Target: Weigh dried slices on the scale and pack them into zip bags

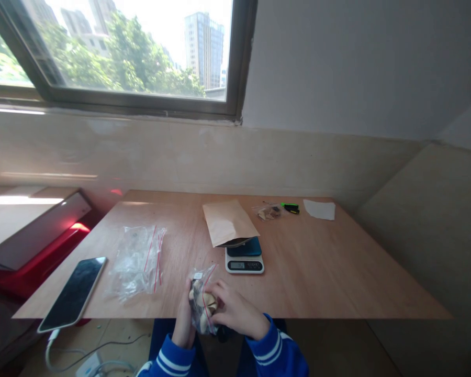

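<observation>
Zip bag (203, 303) in both hands, near table (337, 283) edge

From where I'm standing: L hand (184, 311) cups the zip bag along its left side, R hand (235, 309) has fingers & thumb on its right side. Hands close together, zip bag clamped btwn. Can't tell if R fingertips are inside or just on the plastic. It's clear, w/ pale chunky pcs in it. Long axis runs roughly fwd & back, far end pointing twd the scale (244, 267); red stripe goes lengthwise w/ a bend, on the R-hand side.

Scale sits just beyond the hands, a bit right, w/ a paper bag (230, 222) over its far part, dark mouth facing the hands. Left of L hand: clear bags (133, 262), red stripes; farther left, phone (74, 293), cable (49, 348) in its near end. Well beyond R hand, to the right: small bag (270, 212) of brown bits, green-&-black tool (290, 208) next to it, then white paper (320, 209).
</observation>
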Available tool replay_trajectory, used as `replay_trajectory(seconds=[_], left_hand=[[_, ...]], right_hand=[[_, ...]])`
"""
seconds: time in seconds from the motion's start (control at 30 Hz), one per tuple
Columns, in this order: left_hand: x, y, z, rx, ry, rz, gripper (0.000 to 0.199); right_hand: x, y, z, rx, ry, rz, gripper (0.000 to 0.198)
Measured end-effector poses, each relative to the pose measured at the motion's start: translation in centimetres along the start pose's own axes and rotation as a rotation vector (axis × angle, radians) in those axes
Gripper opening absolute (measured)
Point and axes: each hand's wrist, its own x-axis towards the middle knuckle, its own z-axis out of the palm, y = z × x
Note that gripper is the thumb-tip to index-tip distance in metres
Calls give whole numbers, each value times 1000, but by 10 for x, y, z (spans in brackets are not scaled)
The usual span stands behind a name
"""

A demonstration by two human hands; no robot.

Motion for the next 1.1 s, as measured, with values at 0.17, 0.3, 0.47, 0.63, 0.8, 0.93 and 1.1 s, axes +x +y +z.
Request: replay_trajectory(seconds=[0.17,0.3,0.47,0.63,0.8,0.93,1.1], left_hand=[[4,8,5,38,38,1,35],[12,11,6,97,48,44,37],[24,24,-9,238,152,166,48],[53,59,-34,468,271,284,56],[92,93,-46,754,380,403,40],[108,94,-43,975,493,543,28],[106,81,-30,1141,582,845,46]], right_hand=[[-2,-7,-4,44,122,7,47],[-1,-4,-10,78,258,-2,43],[-4,12,-17,188,460,-14,42],[-15,28,-27,320,569,29,43],[-26,41,-32,342,599,57,46],[-33,50,-33,331,672,94,47],[-41,58,-38,376,762,122,49]])
